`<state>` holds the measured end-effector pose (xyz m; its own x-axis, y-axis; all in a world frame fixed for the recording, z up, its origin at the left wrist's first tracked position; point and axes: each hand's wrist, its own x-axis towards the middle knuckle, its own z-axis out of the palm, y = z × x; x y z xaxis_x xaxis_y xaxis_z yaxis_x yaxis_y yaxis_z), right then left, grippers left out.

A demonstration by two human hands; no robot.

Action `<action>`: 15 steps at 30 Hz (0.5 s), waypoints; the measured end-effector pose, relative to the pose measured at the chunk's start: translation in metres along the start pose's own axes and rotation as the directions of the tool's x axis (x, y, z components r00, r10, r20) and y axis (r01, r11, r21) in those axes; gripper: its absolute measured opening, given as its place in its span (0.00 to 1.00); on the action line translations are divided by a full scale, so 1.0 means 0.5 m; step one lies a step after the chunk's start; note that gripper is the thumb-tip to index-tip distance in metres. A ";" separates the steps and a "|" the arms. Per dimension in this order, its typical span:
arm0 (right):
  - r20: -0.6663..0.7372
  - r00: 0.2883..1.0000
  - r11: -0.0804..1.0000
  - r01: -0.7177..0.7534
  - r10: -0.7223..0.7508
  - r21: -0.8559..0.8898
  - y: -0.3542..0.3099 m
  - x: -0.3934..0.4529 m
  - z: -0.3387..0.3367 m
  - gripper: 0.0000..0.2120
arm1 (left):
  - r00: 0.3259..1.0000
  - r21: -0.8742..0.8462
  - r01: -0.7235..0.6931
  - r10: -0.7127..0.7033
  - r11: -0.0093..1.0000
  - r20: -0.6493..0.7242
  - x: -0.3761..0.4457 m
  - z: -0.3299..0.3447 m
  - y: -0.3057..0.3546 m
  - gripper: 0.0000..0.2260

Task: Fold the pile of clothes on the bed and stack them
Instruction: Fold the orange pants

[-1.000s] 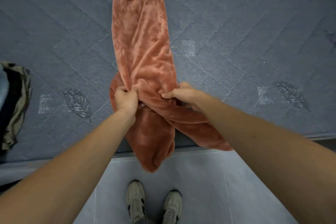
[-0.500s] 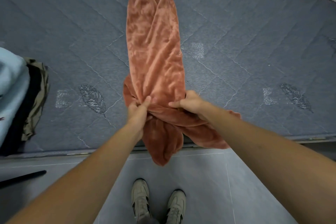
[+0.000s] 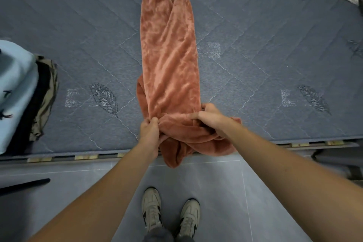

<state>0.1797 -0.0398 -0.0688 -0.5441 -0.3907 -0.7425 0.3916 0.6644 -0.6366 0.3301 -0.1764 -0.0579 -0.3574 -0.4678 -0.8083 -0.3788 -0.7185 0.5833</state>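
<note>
Two hands: both reach out over the bed [image 3: 255, 49] edge, arms nearly straight, meeting at the near end of the pants [image 3: 169, 61].
Left hand [image 3: 150, 131]: fingers curled, pinching a bunch of pink fleece at the left side.
Right hand [image 3: 211, 119]: knuckles up, fingers hooked over the bunched fold, gripping it.
Pants: stretched lengthwise across the bed, waistband at the far end, near end crumpled and hanging over the edge.
Stack [image 3: 17, 92]: folded clothes at the left.
Shoes [image 3: 170, 215]: on the floor below.
</note>
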 end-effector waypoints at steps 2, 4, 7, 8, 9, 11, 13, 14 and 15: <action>0.033 0.999 0.999 -0.043 0.042 0.018 0.018 -0.014 0.007 0.11 | 0.997 0.057 0.021 -0.025 0.998 0.076 -0.007 -0.004 -0.008 0.15; 0.044 0.997 0.998 -0.057 0.057 -0.004 0.035 -0.025 0.011 0.14 | 0.986 0.179 0.031 -0.060 0.983 0.159 -0.015 -0.005 -0.020 0.16; 0.056 0.995 0.995 -0.080 0.083 -0.056 0.054 -0.039 0.011 0.17 | 0.987 0.226 0.034 -0.068 0.973 0.146 -0.017 -0.011 -0.043 0.08; 0.063 0.994 0.993 -0.088 0.094 -0.082 0.058 -0.046 0.010 0.16 | 0.989 0.204 0.038 -0.066 0.978 0.132 -0.019 -0.017 -0.049 0.07; 0.072 0.992 0.989 -0.098 0.106 -0.107 0.064 -0.052 0.010 0.14 | 0.991 0.169 0.036 -0.057 0.985 0.120 -0.019 -0.024 -0.055 0.09; 0.115 0.984 0.989 -0.123 0.133 -0.087 0.073 -0.065 0.011 0.11 | 0.997 0.119 0.003 -0.012 0.993 0.073 -0.026 -0.037 -0.063 0.11; 0.134 0.985 0.994 -0.108 0.106 0.007 0.083 -0.080 0.018 0.14 | 0.998 0.092 -0.046 0.042 0.995 0.048 -0.040 -0.046 -0.073 0.10; 0.117 0.990 0.996 -0.079 0.073 0.049 0.090 -0.086 0.022 0.15 | 0.997 0.089 -0.057 0.051 0.994 0.066 -0.048 -0.050 -0.079 0.10; 0.094 0.995 0.995 -0.051 0.043 0.088 0.097 -0.093 0.027 0.15 | 0.994 0.105 -0.054 0.043 0.993 0.105 -0.058 -0.053 -0.084 0.11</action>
<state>0.2340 0.0020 -0.0681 -0.4545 -0.4199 -0.7856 0.4827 0.6251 -0.6134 0.3790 -0.1463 -0.0612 -0.4608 -0.4414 -0.7700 -0.4464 -0.6346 0.6309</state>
